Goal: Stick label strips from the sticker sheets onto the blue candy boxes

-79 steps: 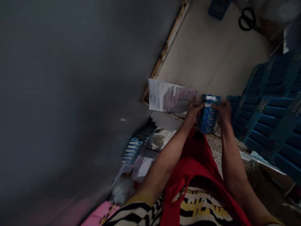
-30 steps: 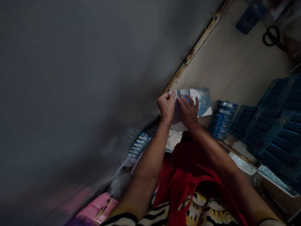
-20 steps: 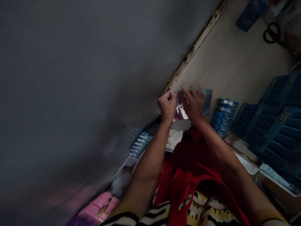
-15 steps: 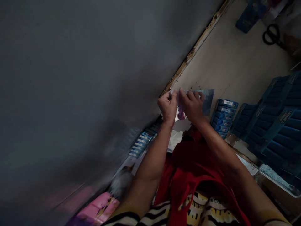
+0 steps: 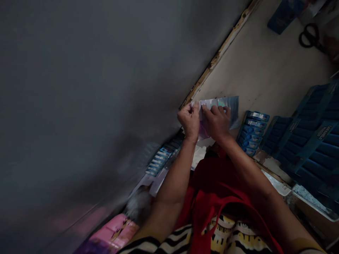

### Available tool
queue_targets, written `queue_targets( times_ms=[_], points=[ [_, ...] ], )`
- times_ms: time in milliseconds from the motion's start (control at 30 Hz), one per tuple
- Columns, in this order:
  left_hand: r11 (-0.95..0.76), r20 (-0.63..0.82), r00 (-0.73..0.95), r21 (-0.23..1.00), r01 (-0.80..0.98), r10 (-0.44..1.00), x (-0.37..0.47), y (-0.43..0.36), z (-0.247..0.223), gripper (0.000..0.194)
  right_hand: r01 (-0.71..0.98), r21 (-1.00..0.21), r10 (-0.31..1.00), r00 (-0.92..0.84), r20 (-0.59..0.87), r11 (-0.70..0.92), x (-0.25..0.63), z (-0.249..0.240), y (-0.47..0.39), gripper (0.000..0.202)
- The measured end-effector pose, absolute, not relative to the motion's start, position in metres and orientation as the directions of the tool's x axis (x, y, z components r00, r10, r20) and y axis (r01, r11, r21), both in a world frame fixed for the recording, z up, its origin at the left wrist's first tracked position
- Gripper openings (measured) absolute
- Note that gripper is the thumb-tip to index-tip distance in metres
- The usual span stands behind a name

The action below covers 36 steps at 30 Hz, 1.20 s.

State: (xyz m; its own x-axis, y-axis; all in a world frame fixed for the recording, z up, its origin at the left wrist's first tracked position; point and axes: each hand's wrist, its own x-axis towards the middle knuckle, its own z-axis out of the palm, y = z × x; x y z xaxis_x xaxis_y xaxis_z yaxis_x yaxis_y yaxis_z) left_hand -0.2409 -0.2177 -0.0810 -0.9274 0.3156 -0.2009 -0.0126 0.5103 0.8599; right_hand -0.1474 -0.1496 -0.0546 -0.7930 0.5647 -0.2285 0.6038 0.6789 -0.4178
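Note:
A shiny flat printed sheet or packet (image 5: 233,111), silvery blue with a purple part, lies across the table's edge in front of me; its exact kind does not show. My left hand (image 5: 189,121) is closed at its left end, thumb on top, fingers curled. Against its middle rests my right hand (image 5: 217,123), fingers bent and the index fingertip pressed near the left hand. The right thumb and the sheet's underside are hidden. Just right of the right hand stands a stack of small blue packs (image 5: 253,132).
Large blue packs (image 5: 312,148) are piled at the right. Black-handled scissors (image 5: 309,35) and a blue container (image 5: 284,16) occupy the far right of the table (image 5: 267,67). A grey wall (image 5: 92,88) borders the left. Blue strips (image 5: 159,160) and a pink package (image 5: 112,231) sit lower left.
The sheet has tilted, its right end rising slightly, and more of its upper edge shows. My right fingers have shifted a little down over it; the left hand keeps its hold.

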Motion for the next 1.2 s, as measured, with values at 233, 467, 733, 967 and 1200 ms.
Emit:
queue_targets(
  times_ms=[233, 467, 733, 967, 1200],
  points=[
    [0.545, -0.195, -0.928, 0.839, 0.01, 0.317, -0.244, -0.217, -0.086, 0.029, 0.66, -0.586, 0.699, -0.684, -0.209, 0.471, -0.143, -0.044, -0.149, 0.017],
    [0.558, -0.166, -0.9, 0.824, 0.098, 0.404, -0.278, -0.189, -0.122, 0.032, 0.559, -0.811, 0.767, -0.442, -0.466, -0.17, -0.095, -0.025, -0.147, 0.02],
    [0.408, -0.479, -0.686, 0.869, -0.28, 0.547, -0.197, -0.22, -0.098, 0.07, 0.365, -0.705, 0.66, -0.262, -0.704, -0.608, -0.03, -0.015, -0.13, 0.034],
    [0.411, -0.653, -0.352, 0.722, -0.557, 0.67, -0.139, -0.209, -0.097, 0.04, 0.375, -0.64, 0.636, -0.153, -0.756, -0.671, 0.013, -0.024, -0.122, 0.034],
    [0.485, -0.623, -0.479, 0.782, -0.39, 0.619, -0.101, -0.185, -0.086, 0.015, 0.605, -0.687, 0.873, 0.03, -0.487, -0.403, 0.048, -0.039, -0.113, 0.037]
  ],
)
